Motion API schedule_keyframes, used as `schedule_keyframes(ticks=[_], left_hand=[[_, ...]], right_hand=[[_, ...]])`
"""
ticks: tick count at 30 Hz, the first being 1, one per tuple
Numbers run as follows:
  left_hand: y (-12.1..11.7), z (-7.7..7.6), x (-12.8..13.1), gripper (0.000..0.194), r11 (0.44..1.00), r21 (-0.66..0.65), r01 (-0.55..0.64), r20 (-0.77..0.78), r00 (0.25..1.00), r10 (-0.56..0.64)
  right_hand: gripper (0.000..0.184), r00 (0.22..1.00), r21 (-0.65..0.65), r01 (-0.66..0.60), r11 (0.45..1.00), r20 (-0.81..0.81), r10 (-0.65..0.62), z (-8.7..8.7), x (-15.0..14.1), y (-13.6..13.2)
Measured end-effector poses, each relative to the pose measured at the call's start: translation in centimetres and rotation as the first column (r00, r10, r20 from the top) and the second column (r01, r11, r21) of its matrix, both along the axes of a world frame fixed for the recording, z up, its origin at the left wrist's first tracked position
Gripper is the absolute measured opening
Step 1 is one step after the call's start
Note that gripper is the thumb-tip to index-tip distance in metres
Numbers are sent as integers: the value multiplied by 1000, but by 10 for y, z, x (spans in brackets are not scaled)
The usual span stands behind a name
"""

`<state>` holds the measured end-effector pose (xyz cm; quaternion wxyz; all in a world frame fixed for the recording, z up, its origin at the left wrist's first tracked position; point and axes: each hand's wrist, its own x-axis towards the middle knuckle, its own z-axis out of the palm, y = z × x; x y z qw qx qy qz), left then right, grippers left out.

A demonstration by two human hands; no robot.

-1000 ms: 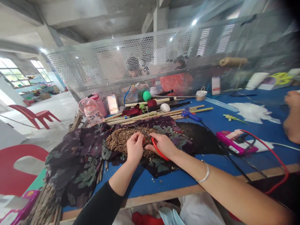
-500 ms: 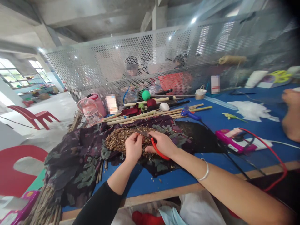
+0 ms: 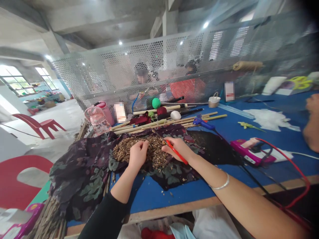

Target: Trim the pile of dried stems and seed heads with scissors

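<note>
My right hand (image 3: 178,148) is wrapped around a pair of red-handled scissors (image 3: 177,152), whose dark blades reach forward and left over the pile. To its left, my left hand (image 3: 138,154) is closed with fingertips pinched together; whatever may be in them is too small or hidden. Both hands hover at the near side of a heap of short brown chopped plant bits (image 3: 124,149). The heap lies on a dark floral cloth (image 3: 84,176) spread over the blue table (image 3: 147,196).
Beyond the heap lie wooden sticks (image 3: 142,127), a green ball (image 3: 156,103), a white ball (image 3: 175,115) and a blue glue gun (image 3: 204,123). A pink power strip (image 3: 245,151) with cords sits right. Dry stalks (image 3: 47,219) stand left. Another person's arm (image 3: 311,126) is at far right.
My hands have moved apart: the left one slightly left and the right one rightward with the scissors. The scissors no longer meet the left fingertips.
</note>
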<state>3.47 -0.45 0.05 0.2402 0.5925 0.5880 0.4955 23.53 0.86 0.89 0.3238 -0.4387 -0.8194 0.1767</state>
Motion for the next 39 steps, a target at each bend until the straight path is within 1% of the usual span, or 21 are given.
schedule_keyframes(ticks=[2, 4, 7, 9, 12, 14, 16, 18, 21, 23, 24, 26, 29, 31, 32, 33, 34, 35, 36, 37, 39], left_hand=[[2, 0, -7, 18, 999, 53, -1, -93, 996, 6], [2, 1, -12, 14, 995, 97, 32, -198, 980, -12], [0, 4, -12, 20, 989, 97, 115, -419, 906, -64], [-1, 7, -6, 30, 989, 48, 137, -552, 829, -88], [6, 14, 4, 43, 991, -78, 107, -705, 697, -130], [15, 20, 10, 38, 981, -174, 85, -760, 621, -189], [26, 27, 13, 29, 968, -234, 87, -776, 584, -240], [36, 33, 15, 25, 959, -249, 135, -761, 585, -281], [49, 39, 17, 25, 948, -228, 223, -709, 629, -319], [53, 37, 21, 26, 936, -228, 268, -642, 681, -352], [54, 35, 25, 26, 922, -250, 297, -591, 707, -388], [56, 29, 33, 28, 875, -323, 361, -456, 750, -478], [57, 25, 42, 40, 817, -402, 413, -268, 800, -537], [57, 31, 39, 50, 817, -386, 427, -255, 802, -540], [57, 36, 35, 51, 827, -365, 428, -294, 790, -538], [56, 43, 28, 48, 863, -306, 401, -387, 776, -498], [55, 49, 20, 45, 899, -263, 350, -504, 745, -437], [51, 54, 11, 40, 930, -243, 276, -611, 701, -368], [47, 58, 2, 35, 948, -248, 199, -695, 645, -317], [42, 60, -5, 33, 954, -267, 135, -757, 583, -294], [29, 56, -17, 38, 941, -334, 50, -816, 484, -315]], right_hand=[[42, 998, -3, -31, 1000, -58, 30, 1, 6, 4], [40, 996, -3, -31, 1000, -85, 30, 2, 10, 7], [39, 995, -4, -2, 1000, -98, 2, 1, 12, 9], [38, 995, -9, 20, 1000, -97, -21, 0, 12, 9], [37, 995, -14, 27, 1000, -101, -28, 0, 12, 9], [36, 994, -15, 30, 999, -106, -31, 0, 12, 9], [36, 993, -10, 41, 999, -109, -42, 1, 12, 10], [37, 993, -2, 53, 999, -110, -53, 1, 13, 10], [39, 992, -8, 70, 998, -103, -70, 2, 13, 9], [41, 992, -19, 83, 996, -96, -85, 2, 13, 9], [41, 992, -22, 86, 996, -91, -88, 2, 13, 9], [41, 993, -21, 79, 997, -88, -81, 2, 13, 9], [40, 992, -18, 53, 998, -110, -55, 2, 13, 9], [39, 991, -21, 51, 998, -121, -53, 2, 14, 9], [39, 991, -22, 58, 998, -119, -60, 1, 14, 9], [38, 991, -21, 70, 997, -112, -71, 1, 14, 10], [38, 991, -18, 80, 997, -102, -82, 1, 14, 10], [38, 992, -12, 89, 996, -93, -90, 1, 14, 10], [38, 992, -7, 92, 996, -87, -92, 0, 13, 10], [38, 993, -1, 89, 996, -82, -89, 0, 13, 10], [37, 994, 6, 70, 998, -82, -69, 0, 12, 9]])
